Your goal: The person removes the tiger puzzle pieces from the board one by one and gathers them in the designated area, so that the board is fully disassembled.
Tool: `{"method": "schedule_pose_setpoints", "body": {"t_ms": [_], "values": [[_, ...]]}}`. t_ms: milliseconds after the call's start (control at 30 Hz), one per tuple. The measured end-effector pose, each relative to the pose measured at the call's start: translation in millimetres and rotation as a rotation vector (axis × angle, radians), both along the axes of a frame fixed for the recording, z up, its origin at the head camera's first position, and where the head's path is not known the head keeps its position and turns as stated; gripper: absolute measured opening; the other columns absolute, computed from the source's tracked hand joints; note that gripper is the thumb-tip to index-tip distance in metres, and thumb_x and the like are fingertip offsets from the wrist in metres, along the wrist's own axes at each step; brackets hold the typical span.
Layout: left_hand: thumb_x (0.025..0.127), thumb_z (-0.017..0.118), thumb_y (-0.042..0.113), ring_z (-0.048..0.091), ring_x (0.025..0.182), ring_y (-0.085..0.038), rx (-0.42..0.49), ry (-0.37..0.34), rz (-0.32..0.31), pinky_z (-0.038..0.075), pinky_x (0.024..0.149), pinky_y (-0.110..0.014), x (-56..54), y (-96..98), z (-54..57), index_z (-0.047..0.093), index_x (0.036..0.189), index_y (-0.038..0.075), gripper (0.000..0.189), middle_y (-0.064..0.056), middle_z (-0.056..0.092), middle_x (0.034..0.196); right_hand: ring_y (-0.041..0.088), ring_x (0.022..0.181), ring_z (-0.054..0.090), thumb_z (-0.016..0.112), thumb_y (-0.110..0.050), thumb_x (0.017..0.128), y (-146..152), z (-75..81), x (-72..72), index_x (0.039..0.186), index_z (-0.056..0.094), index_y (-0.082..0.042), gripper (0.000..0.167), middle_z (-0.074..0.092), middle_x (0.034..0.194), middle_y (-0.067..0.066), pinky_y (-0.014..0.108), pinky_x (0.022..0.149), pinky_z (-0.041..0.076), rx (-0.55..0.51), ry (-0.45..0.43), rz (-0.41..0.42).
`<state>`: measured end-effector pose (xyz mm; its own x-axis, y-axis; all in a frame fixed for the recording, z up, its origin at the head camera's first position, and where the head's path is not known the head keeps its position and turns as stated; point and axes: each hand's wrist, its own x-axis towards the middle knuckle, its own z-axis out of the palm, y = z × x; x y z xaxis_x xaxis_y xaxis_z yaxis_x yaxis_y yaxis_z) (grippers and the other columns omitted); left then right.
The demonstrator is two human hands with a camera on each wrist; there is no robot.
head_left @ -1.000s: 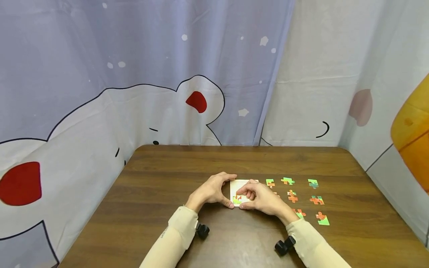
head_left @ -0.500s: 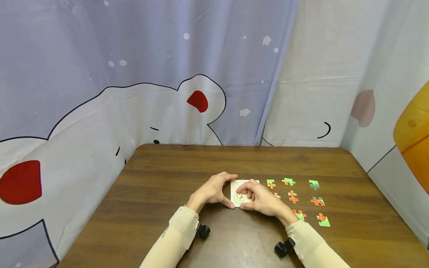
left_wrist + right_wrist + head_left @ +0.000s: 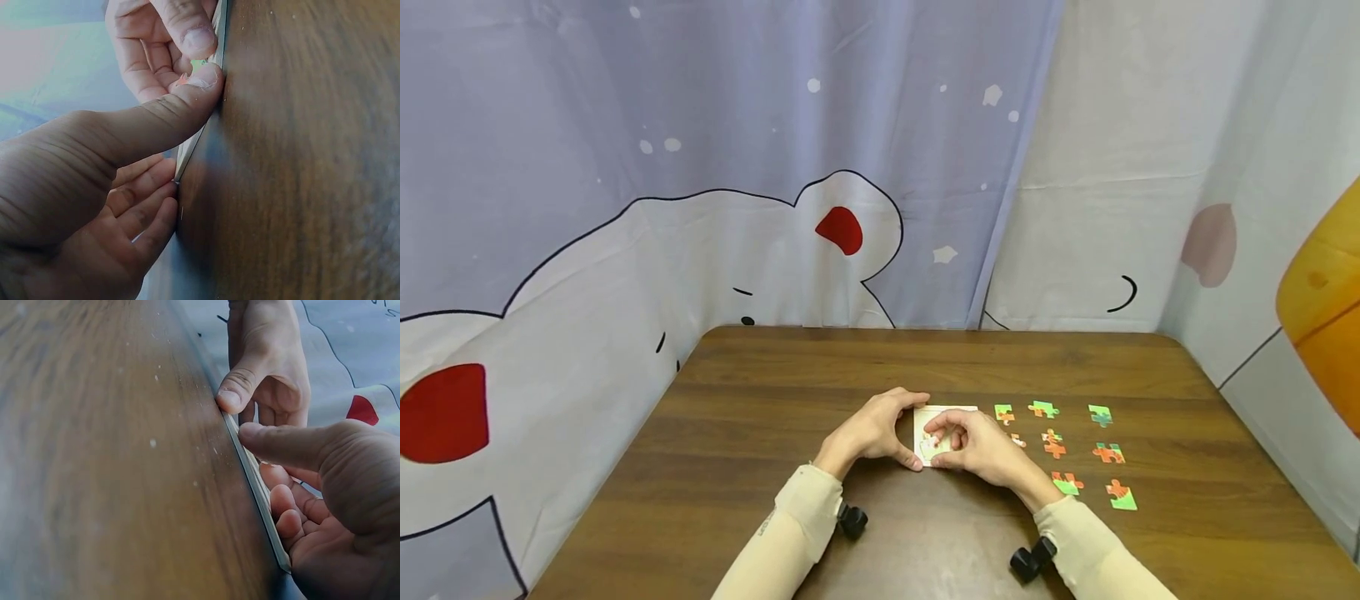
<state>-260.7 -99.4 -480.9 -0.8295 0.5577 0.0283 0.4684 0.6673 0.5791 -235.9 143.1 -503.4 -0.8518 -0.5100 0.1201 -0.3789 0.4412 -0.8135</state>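
Observation:
A small square puzzle tray [image 3: 951,408] with a pale base lies on the table. My left hand [image 3: 874,427] holds its left side, thumb at the front corner and fingers at the far one. My right hand [image 3: 983,447] reaches in from the right with curled fingers. Its index finger and thumb are on either side of a green and orange puzzle piece [image 3: 928,447] in the tray's near left corner. In the left wrist view, a bit of that piece [image 3: 199,64] shows between both thumbs. The right hand hides much of the tray.
Right of the tray, several loose puzzle pieces lie spaced out, among them a green corner piece [image 3: 1101,415], an orange one [image 3: 1054,445] and an orange and green one [image 3: 1122,495]. Behind the wooden table [image 3: 760,383] hangs a printed curtain [image 3: 760,250].
My right index finger has shifted slightly over the piece in the tray's corner. The left hand keeps its hold, and the loose pieces stay where they were.

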Motion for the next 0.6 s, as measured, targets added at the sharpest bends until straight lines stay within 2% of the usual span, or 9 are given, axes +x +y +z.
{"method": "schedule_pose_setpoints", "body": {"t_ms": [267,400,500,600], "values": [[0.064,0.112,0.031,0.064,0.131,-0.029,-0.004,0.0,-0.008,0.053,0.114,-0.046,1.6,-0.8,-0.1,0.058,0.16,0.007,0.113,-0.009,0.067,0.142,0.007,0.071,0.06,0.096,-0.013,0.088,0.2,-2.4,0.2,0.12,0.083,-0.006,0.035,0.07,0.083,-0.002,0.023,0.063,0.05,0.016,0.043,-0.012],[0.065,0.112,0.03,0.064,0.131,-0.029,0.002,-0.004,-0.007,0.053,0.114,-0.046,1.6,-1.0,0.4,0.058,0.16,0.006,0.112,-0.009,0.066,0.144,0.005,0.071,0.061,0.097,-0.015,0.087,-0.3,-1.1,-0.4,0.116,0.085,-0.009,0.032,0.069,0.082,-0.006,0.022,0.063,0.049,0.056,0.08,-0.021],[0.065,0.112,0.03,0.063,0.132,-0.03,0.005,-0.005,-0.009,0.053,0.115,-0.046,1.2,-1.1,0.7,0.058,0.161,0.006,0.112,-0.009,0.066,0.145,0.005,0.074,0.062,0.098,-0.017,0.086,-0.3,0.5,-1.2,0.114,0.085,-0.01,0.031,0.07,0.085,-0.005,0.022,0.065,0.051,0.074,0.097,-0.03],[0.066,0.112,0.029,0.063,0.131,-0.03,0.007,-0.001,-0.012,0.053,0.114,-0.046,0.7,-1.0,1.2,0.058,0.161,0.006,0.112,-0.01,0.066,0.144,0.007,0.077,0.063,0.096,-0.016,0.088,1.1,2.3,-2.4,0.115,0.085,-0.009,0.03,0.07,0.09,-0.001,0.023,0.068,0.053,0.048,0.085,-0.033]]}}
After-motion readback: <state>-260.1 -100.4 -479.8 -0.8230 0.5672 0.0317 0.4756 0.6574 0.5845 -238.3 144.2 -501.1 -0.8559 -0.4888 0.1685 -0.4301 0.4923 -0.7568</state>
